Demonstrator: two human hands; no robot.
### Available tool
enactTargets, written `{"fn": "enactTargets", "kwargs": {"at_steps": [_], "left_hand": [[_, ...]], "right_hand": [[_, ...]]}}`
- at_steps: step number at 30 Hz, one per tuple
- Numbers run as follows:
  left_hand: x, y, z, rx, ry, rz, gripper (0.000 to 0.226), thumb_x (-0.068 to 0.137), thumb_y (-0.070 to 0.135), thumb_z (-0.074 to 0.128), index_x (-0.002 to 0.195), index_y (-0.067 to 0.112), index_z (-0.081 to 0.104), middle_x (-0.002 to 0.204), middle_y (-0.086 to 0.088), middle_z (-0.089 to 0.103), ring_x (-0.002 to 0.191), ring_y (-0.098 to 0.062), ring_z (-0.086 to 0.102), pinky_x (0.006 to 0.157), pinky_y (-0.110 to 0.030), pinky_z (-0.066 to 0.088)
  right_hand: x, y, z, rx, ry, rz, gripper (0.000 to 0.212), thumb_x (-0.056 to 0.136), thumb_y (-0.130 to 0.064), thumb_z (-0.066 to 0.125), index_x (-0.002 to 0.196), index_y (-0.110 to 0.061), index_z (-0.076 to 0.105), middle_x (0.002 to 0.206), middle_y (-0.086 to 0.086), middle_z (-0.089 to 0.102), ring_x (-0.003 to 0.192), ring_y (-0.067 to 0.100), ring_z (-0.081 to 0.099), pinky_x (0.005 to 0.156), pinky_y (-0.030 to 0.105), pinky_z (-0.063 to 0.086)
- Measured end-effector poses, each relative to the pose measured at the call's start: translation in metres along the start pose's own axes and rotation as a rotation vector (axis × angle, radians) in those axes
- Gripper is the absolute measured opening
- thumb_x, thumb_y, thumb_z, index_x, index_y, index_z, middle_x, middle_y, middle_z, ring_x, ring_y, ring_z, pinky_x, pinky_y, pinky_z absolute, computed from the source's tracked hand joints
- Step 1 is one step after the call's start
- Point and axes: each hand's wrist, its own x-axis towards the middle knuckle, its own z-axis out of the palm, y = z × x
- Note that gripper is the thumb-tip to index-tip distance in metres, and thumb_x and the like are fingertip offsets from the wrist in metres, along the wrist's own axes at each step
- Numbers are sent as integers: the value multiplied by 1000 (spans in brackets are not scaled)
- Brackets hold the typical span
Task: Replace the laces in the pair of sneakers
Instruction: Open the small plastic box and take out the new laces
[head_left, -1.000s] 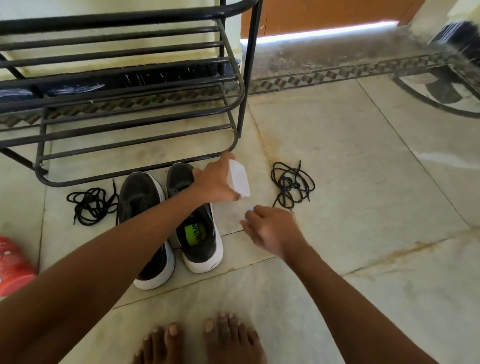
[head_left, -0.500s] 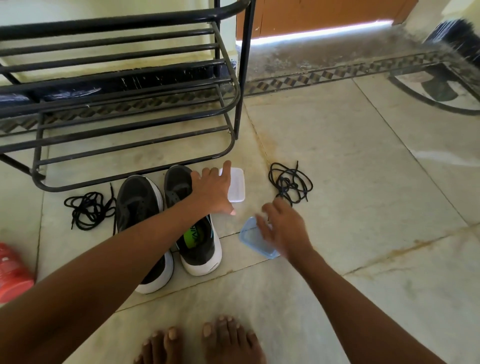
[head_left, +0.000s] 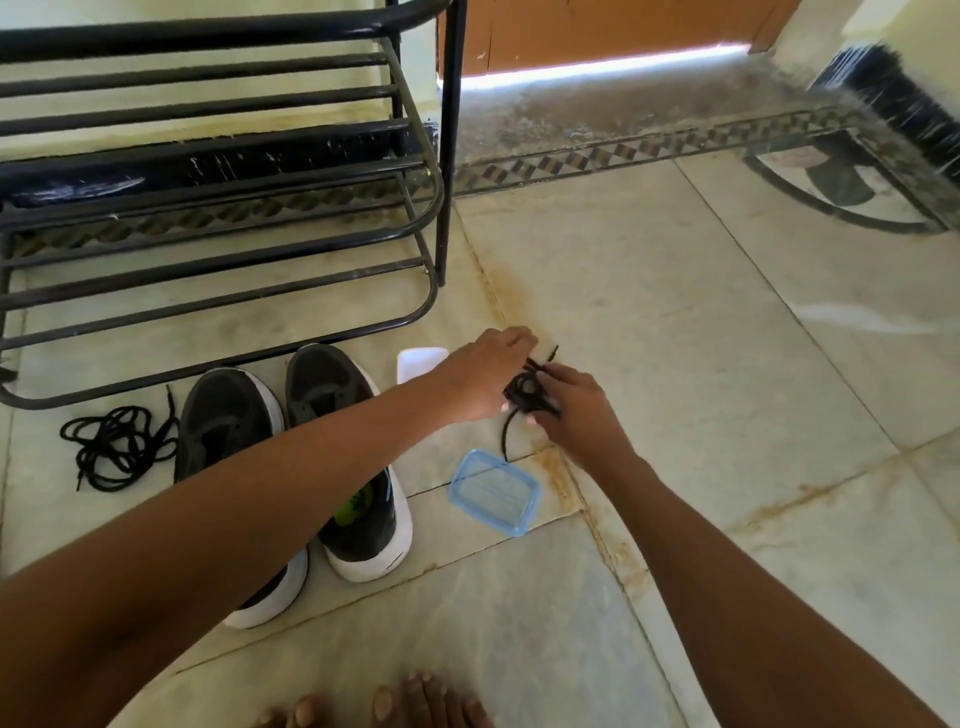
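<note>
Both hands left box (head_left: 422, 364) and lid (head_left: 494, 491); left hand (head_left: 488, 376) and right hand (head_left: 574, 400) now pinch lace bundle (head_left: 524, 389), tail hanging toward lid, sneakers (head_left: 343, 457) left.

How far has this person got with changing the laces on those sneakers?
Done: both sneakers stand unlaced, and one bundle of black laces lies on the floor to their left. In hand: the left hand and right hand both grip a second lace bundle, beside an opened box and its blue lid. Left: threading laces into both shoes.
</note>
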Motion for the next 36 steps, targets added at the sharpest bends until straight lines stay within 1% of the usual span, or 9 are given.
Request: {"fn": "enactTargets", "kwargs": {"at_steps": [4, 11, 13, 17, 22, 26, 28, 33, 36], "left_hand": [[13, 6, 23, 166, -88, 59, 57, 93, 14, 70, 145, 15, 45, 148, -9, 41, 125, -33, 47, 91, -46, 54], [15, 9, 37, 19, -6, 30, 10, 99, 7, 58, 108, 9, 56, 109, -11, 54, 94, -28, 58, 72, -38, 47], [12, 7, 31, -90, -2, -33, 7, 98, 6, 56, 104, 10, 57, 107, -9, 57, 93, -27, 60, 70, -35, 47], [2, -4, -5, -334, 161, -151, 17, 89, 3, 61, 102, 10, 68, 98, -8, 68, 89, -26, 68, 72, -38, 57], [-33, -22, -57, -530, 359, -234, 18, 83, 7, 74, 98, 17, 73, 88, 4, 70, 77, -3, 64, 62, -5, 46], [-59, -40, -74, -646, 457, -306, 21, 74, 12, 73, 93, 18, 77, 84, 2, 73, 84, -16, 71, 76, -32, 59], [-68, -49, -76, -662, 482, -360, 19, 74, 7, 74, 89, 18, 77, 81, 1, 74, 82, -18, 73, 76, -35, 61], [-78, -62, -50, -605, 403, -526, 22, 77, 4, 77, 97, 14, 75, 83, 1, 73, 82, -14, 72, 61, -11, 49], [-77, -65, -28, -544, 379, -561, 30, 81, 6, 78, 110, 11, 70, 100, -5, 73, 94, -18, 70, 68, -14, 47]], "right_hand": [[-10, 1, 7, -27, 170, -115, 16, 81, -6, 74, 97, -6, 79, 104, 7, 75, 88, 35, 66, 78, 36, 54], [-7, -17, -9, 65, 130, -4, 19, 73, 2, 70, 84, -10, 81, 73, 8, 69, 64, 25, 64, 59, 40, 55], [-5, -23, -15, 103, 124, 60, 19, 73, 1, 71, 82, -11, 81, 67, 5, 69, 58, 22, 63, 56, 36, 55], [-1, -44, -39, 368, 232, 129, 18, 71, -2, 82, 85, -13, 82, 68, -7, 73, 57, -1, 65, 56, 7, 47], [16, -90, -67, 722, 211, 132, 14, 73, -4, 87, 84, -12, 82, 68, -5, 75, 57, 4, 66, 58, 16, 51], [28, -124, -64, 971, 172, 75, 13, 75, 0, 86, 86, -3, 80, 72, 11, 75, 59, 17, 66, 59, 26, 51], [33, -136, -53, 1070, 127, 96, 14, 75, 2, 85, 88, 0, 79, 75, 21, 74, 62, 23, 66, 60, 30, 52], [40, -137, -11, 875, 74, 132, 8, 73, -8, 85, 79, -11, 80, 71, 14, 74, 62, 28, 69, 65, 40, 56], [42, -134, 12, 546, 78, 95, 4, 74, -8, 82, 74, -7, 79, 65, 8, 72, 64, 29, 68, 62, 30, 54]]}}
